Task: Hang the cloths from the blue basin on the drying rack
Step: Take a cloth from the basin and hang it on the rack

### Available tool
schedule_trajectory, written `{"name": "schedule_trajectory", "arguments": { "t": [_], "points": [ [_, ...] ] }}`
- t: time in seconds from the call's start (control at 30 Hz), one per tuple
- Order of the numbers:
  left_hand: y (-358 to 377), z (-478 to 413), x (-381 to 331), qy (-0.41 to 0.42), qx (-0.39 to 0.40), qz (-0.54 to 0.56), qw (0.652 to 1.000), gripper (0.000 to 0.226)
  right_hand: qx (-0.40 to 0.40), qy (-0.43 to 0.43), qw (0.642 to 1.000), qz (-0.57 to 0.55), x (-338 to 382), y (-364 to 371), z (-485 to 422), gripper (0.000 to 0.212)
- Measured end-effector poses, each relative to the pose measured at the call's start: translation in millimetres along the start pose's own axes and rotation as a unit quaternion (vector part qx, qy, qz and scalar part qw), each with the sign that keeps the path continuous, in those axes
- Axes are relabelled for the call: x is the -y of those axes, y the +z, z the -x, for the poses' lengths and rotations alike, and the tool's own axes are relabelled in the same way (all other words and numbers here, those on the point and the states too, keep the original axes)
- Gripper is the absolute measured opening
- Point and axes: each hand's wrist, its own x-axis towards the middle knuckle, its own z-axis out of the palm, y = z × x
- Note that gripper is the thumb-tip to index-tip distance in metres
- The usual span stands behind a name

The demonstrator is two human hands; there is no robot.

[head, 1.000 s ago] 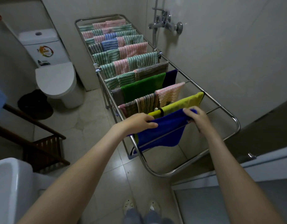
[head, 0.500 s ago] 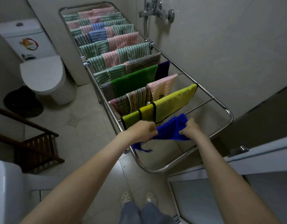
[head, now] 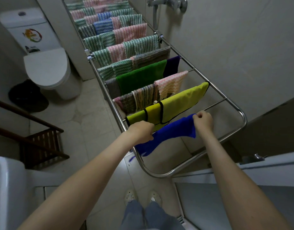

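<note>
A blue cloth (head: 172, 131) stretches between my two hands over the near end of the steel drying rack (head: 239, 112). My left hand (head: 139, 131) grips its left edge by the rack's left rail. My right hand (head: 203, 121) pinches its right corner just in front of a bare bar. A yellow cloth (head: 174, 103) hangs on the bar behind it. Farther back hang several striped, green, purple and pink cloths. The blue basin is out of view.
A toilet (head: 46, 68) stands to the left of the rack, with a dark bin (head: 27, 97) beside it. A wooden stool (head: 41, 145) sits at lower left. A shower tap (head: 167, 4) is on the wall at the right. My feet (head: 141, 196) stand just before the rack.
The blue cloth was bunched between my hands half a second ago. Now it is spread wider, my right hand having moved right and back toward the bare bar.
</note>
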Motion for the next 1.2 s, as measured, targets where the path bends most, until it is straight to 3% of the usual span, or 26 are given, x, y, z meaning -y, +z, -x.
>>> {"name": "schedule_trajectory", "arguments": {
  "t": [0.13, 0.2, 0.27, 0.33, 0.4, 0.53, 0.7, 0.83, 0.97, 1.07, 1.2],
  "points": [
    [-1.5, -1.8, -3.1, -0.01, 0.069, -0.041, 0.997, 0.021, -0.04, 0.028, 0.999, -0.011, -8.4, -7.1, 2.4, 0.006],
    [1.2, -5.8, -5.3, -0.032, 0.074, -0.036, 0.996, 0.031, -0.022, 0.014, 0.999, 0.037, -11.4, -8.3, 4.2, 0.025],
    [4.1, -10.4, -6.8, -0.048, 0.051, -0.015, 0.997, 0.04, -0.003, -0.046, 0.996, 0.072, -11.7, -8.0, 4.5, 0.045],
    [5.0, -13.3, -6.3, -0.049, 0.045, -0.009, 0.998, 0.038, 0.029, -0.131, 0.987, 0.087, -12.3, -6.1, 4.8, 0.05],
    [6.0, -15.3, -4.8, -0.052, 0.048, -0.007, 0.997, 0.031, 0.066, -0.222, 0.965, 0.125, -15.3, -3.1, 4.8, 0.038],
    [6.1, -16.0, -3.0, -0.053, 0.021, 0.001, 0.998, 0.023, 0.086, -0.302, 0.94, 0.132, -12.6, 0.1, 5.4, 0.01],
    [4.1, -11.3, -2.5, -0.049, -0.008, -0.003, 0.999, 0.023, 0.069, -0.32, 0.937, 0.12, -6.9, -1.2, 0.7, 0.019],
    [6.0, -8.4, -4.6, -0.052, -0.033, 0.037, 0.997, 0.024, 0.03, -0.311, 0.943, 0.117, -14.6, -5.9, -4.5, 0.013],
    [10.5, -8.0, -1.6, -0.076, 0.044, 0.015, 0.996, 0.036, 0.121, -0.322, 0.921, 0.185, -21.0, -5.8, -5.1, 0.035],
    [12.1, -10.4, 0.1, -0.085, 0.092, -0.014, 0.992, 0.034, 0.162, -0.343, 0.898, 0.221, -15.1, -1.2, -2.3, 0.023],
    [12.3, -11.2, -1.7, -0.09, 0.106, -0.022, 0.99, 0.033, 0.141, -0.35, 0.889, 0.259, -9.5, 1.6, -3.9, 0.017]
  ]
}}
